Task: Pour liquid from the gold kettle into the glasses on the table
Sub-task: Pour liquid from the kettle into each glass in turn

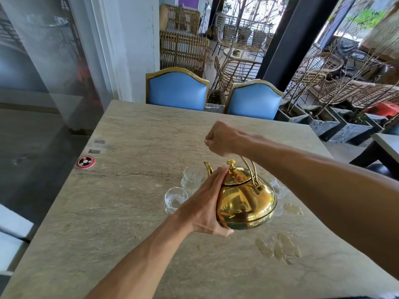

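Observation:
The gold kettle point(244, 199) is lifted above the stone table point(121, 212) and tilted, its spout pointing away to the left. My right hand point(222, 138) grips the top of its arched handle. My left hand point(205, 203) lies flat along the kettle's left side, fingertips near the lid knob. Clear patterned glasses stand around it: one at the left point(175, 198), one under the spout point(192, 178), and one partly hidden at the right point(279, 188). I cannot tell whether liquid is flowing.
Puddles of spilled liquid point(278, 248) lie on the table at the right of the kettle. A red round call button point(85, 162) sits near the left edge. Two blue chairs point(177, 90) stand at the far side.

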{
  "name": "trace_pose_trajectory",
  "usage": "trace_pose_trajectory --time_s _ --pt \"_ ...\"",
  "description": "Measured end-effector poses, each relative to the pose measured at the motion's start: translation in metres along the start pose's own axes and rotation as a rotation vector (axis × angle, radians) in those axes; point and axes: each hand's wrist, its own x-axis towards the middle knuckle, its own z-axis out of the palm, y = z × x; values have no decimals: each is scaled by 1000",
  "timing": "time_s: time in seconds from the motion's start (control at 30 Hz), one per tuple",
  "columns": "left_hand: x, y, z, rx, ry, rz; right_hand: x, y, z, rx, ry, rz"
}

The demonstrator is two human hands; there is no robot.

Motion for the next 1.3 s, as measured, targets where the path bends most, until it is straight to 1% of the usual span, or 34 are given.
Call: trace_pose_trajectory --time_s 0.47,0.93,1.3 --pt "6 -6 2 -42 -8 -47 27 3 12 -19 -63 36" --pt "3 -12 7 -67 -12 -63 28 4 14 -72 -120 30" --pt "-3 -11 7 -70 -45 -87 33 3 23 -90 -163 51"
